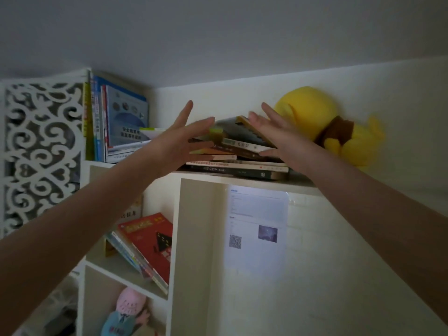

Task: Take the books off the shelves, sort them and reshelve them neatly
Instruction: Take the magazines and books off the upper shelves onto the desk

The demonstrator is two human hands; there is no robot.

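Atop one shelf (244,179), two spread, empty hands, left (180,144) and right (278,139), flank one book pile (238,154).

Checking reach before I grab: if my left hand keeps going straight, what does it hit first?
Most likely the messy pile of books on the top shelf; your left hand points at its left end, though depth is unclear.

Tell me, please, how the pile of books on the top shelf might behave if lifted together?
The pile of books looks loosely stacked, upper ones askew, so they would probably slide apart. Several volumes likely make it heavy. Both hands flank it, open.
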